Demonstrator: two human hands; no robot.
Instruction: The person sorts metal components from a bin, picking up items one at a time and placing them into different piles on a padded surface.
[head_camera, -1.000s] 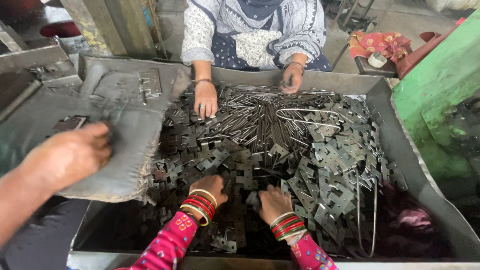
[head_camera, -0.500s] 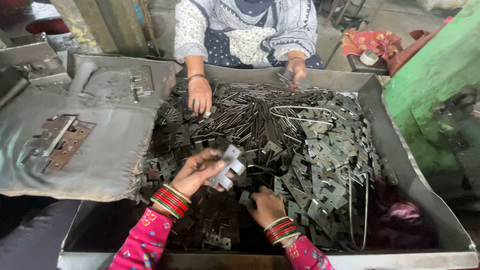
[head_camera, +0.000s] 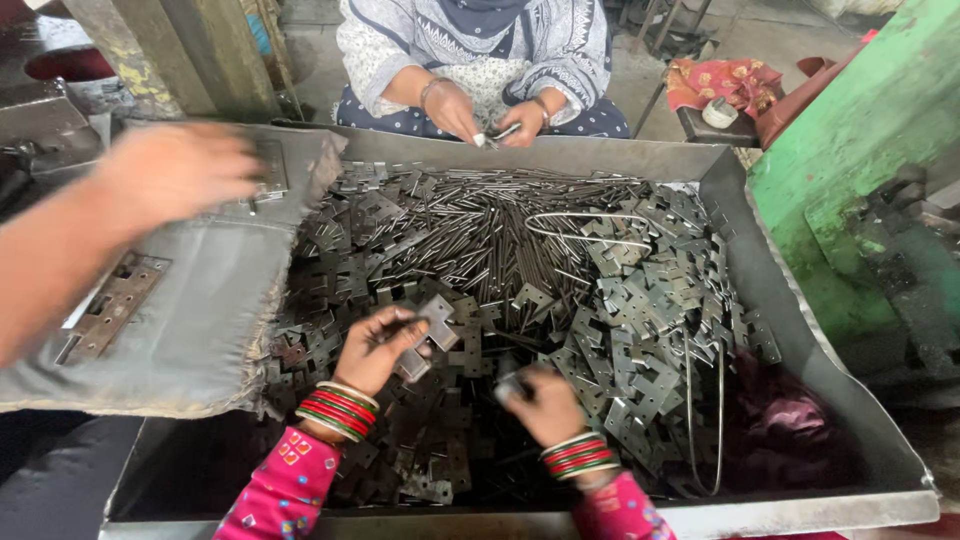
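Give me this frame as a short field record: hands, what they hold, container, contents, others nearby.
left hand: holds a grey metal hinge plate above the pile
right hand: closed on a small dark part, too hidden to tell which
container: large sheet-metal tray
contents: heap of hinge plates, thin metal rods, bent wire loops
left of tray: grey padded cloth with a brown assembled hinge
others: person across the tray handling a small part; blurred hand over the cloth
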